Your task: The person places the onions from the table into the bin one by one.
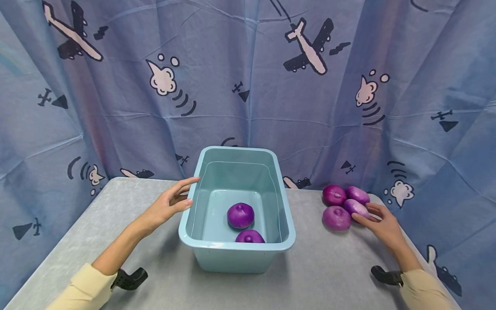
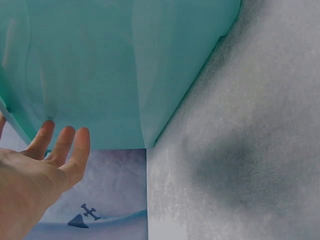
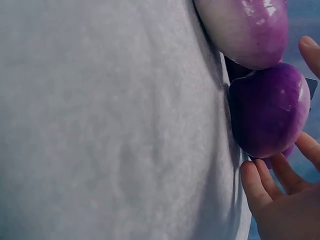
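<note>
A light-blue plastic basin (image 1: 239,262) stands mid-table with two purple onions inside: one (image 1: 240,215) near the middle, another (image 1: 249,236) partly hidden by the front wall. My left hand (image 1: 164,209) is at the basin's left rim, fingers and thumb spread and loosely straight, fingertips at the rim. On the right, my right hand (image 1: 381,224) is around a purple onion (image 1: 355,208), thumb in front and fingers behind. In the right wrist view the fingertips reach this onion (image 3: 270,110), while the thumb stands apart from it.
Beside that onion lie a wide purple onion (image 1: 336,218), a darker one (image 1: 334,195) and a lighter one (image 1: 357,195), clustered near the table's back right corner. A blue curtain (image 1: 248,86) with plane prints hangs behind the grey table (image 1: 147,275).
</note>
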Available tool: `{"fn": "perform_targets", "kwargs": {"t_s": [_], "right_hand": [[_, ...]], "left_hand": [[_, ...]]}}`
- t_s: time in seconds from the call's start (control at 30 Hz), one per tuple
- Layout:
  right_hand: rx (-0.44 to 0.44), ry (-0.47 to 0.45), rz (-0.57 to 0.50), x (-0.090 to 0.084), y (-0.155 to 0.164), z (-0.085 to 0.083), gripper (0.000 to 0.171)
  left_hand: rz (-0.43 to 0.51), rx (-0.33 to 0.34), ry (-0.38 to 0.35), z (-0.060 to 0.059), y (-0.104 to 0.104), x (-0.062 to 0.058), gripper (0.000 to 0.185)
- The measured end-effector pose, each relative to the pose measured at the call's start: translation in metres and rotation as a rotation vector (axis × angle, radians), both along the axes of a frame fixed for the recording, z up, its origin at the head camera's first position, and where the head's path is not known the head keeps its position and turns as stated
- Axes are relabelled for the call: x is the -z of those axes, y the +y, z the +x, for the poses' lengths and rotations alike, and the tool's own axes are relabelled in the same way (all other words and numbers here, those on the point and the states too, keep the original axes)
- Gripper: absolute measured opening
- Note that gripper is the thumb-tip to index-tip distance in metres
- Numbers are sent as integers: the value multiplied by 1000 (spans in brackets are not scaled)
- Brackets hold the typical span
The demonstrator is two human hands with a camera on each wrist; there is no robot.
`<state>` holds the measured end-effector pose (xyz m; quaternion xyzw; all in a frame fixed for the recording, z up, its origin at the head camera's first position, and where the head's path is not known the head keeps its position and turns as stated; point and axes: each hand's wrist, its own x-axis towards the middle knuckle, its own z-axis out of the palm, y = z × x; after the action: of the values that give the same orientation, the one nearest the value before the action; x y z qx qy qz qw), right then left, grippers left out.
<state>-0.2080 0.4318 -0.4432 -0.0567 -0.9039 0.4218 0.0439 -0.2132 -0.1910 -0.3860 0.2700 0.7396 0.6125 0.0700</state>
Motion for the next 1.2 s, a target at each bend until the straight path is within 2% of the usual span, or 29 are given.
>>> {"fn": "perform_targets", "kwargs": {"t_s": [0.2,0.73,1.2], "right_hand": [[16,46,9,5,-2,-4,78],[42,48,-33,11,-2,-9,77],[61,103,40,12,-3,-8,71]], "left_hand": [[-1,-3,-1,0,0,0,59],[-14,-2,-11,0,-1,0,59],[5,10,-5,0,0,0,60]]}}
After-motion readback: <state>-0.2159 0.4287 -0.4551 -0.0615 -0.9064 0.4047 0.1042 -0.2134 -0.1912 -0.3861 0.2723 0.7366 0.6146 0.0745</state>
